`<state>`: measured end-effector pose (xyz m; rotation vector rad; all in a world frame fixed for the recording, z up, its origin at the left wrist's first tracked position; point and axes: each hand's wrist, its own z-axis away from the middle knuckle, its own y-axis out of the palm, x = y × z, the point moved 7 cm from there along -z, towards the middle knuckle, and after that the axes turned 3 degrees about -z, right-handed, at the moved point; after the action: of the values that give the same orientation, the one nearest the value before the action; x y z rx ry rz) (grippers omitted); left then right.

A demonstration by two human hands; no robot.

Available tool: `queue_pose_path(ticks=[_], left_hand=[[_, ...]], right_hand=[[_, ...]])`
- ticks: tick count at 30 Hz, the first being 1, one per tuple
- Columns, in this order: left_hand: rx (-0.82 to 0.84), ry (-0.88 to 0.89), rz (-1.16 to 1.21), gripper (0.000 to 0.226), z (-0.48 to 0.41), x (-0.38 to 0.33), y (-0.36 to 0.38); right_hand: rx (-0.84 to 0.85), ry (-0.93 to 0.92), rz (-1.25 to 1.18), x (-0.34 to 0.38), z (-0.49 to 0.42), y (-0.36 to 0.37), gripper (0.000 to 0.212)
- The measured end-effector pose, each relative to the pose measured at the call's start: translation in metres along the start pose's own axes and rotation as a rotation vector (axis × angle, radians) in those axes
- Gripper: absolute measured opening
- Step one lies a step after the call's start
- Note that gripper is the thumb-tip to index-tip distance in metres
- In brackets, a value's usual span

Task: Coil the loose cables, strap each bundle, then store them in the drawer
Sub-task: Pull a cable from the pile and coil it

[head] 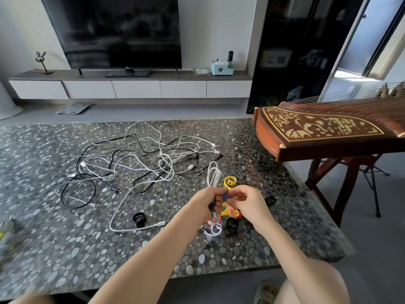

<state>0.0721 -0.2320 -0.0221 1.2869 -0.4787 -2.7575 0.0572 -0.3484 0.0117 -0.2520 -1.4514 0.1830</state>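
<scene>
Above bench, left hand grips white coil. Right hand: fingers pinch blue strap at coil. Loose cables tangled beyond; yellow strap just behind hands.

Wide open nearer in and left of the left hand: bare worktop. Blocked beyond and left by tangled cables. Cluttered right beneath by loose straps. Hemmed in further right of the right hand by a zither.
</scene>
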Motion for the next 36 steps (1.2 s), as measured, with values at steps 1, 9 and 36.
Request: queue_pose_path(ticks=[1, 9, 36], left_hand=[[0.021, 0.004, 0.027, 0.025, 0.001, -0.001, 0.0], [0.188, 0.088, 0.124, 0.04, 0.019, -0.009, -0.003], [0.471, 0.142, -0.049, 0.031, 0.152, -0.026, -0.053]], right_hand=[[0.023, 0.024, -0.066, -0.001, 0.001, 0.0, 0.018], [0.091, 0.02, -0.312, 0.007, 0.012, 0.002, 0.026], [0.14, -0.504, -0.006, 0.134, 0.102, 0.023, 0.025]])
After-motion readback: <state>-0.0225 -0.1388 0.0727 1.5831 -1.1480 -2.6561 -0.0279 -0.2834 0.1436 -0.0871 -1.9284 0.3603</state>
